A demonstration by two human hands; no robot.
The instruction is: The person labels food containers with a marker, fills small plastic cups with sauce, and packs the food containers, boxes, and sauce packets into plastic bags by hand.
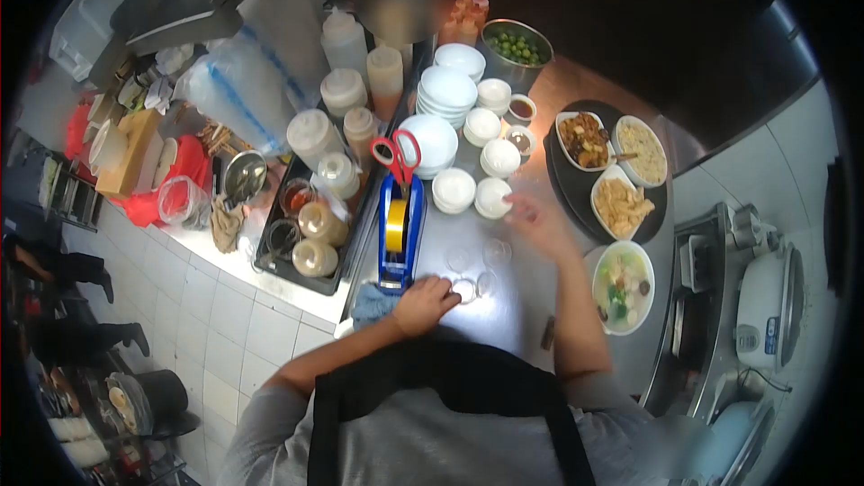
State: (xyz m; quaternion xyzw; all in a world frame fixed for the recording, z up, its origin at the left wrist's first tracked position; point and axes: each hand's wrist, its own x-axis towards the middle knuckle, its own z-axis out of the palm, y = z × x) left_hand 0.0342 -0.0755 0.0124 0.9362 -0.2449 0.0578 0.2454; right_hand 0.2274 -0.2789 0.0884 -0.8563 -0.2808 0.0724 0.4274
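Note:
My left hand point(427, 306) rests on the steel counter with its fingers curled. Its fingertips are at the edge of a small round clear lid or cup point(464, 291); whether they grip anything is hidden. Just beyond it stands a blue tape dispenser point(391, 265) with a yellow roll, and red-handled scissors point(397, 155) at its far end. My right hand point(540, 225) is in the air, slightly blurred, fingers apart, holding nothing I can see. Its fingertips are close to a small white bowl point(493, 199); contact is unclear.
Stacked white bowls point(448, 90) stand at the back. On the right, a round black tray point(576, 193) carries dishes of food, beside a soup bowl point(623, 288). Sauce jars and bottles fill a black tray point(328, 286) on the left. A metal pot point(544, 40) holds green produce.

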